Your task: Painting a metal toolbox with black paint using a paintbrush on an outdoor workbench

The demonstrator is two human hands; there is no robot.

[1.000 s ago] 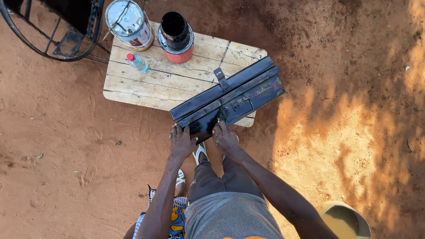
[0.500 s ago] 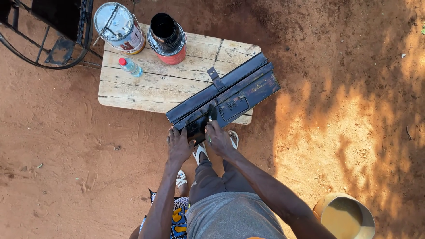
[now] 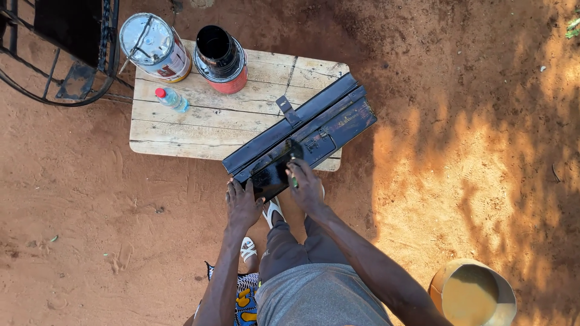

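Note:
A long black metal box [image 3: 329, 124] lies aslant on a small wooden table [image 3: 199, 130], its near end hanging over the front edge. My left hand [image 3: 241, 204] grips that near end from below. My right hand [image 3: 307, 188] holds a thin green-handled brush [image 3: 294, 178], and the brush tip rests on the box's side where a patch looks wet and glossy black. My legs and white sandals are under the box's end.
At the table's back stand a tin with a silver lid [image 3: 154, 45] and an open red can [image 3: 220, 57], black inside. A small red-capped bottle [image 3: 172, 99] lies near them. A dark metal frame [image 3: 66, 54] is top left; a yellow bucket [image 3: 474, 293] sits bottom right on red dirt.
My right hand with the brush has crept slightly further onto the box's side. My left hand stays on the near end. The view has shifted a little.

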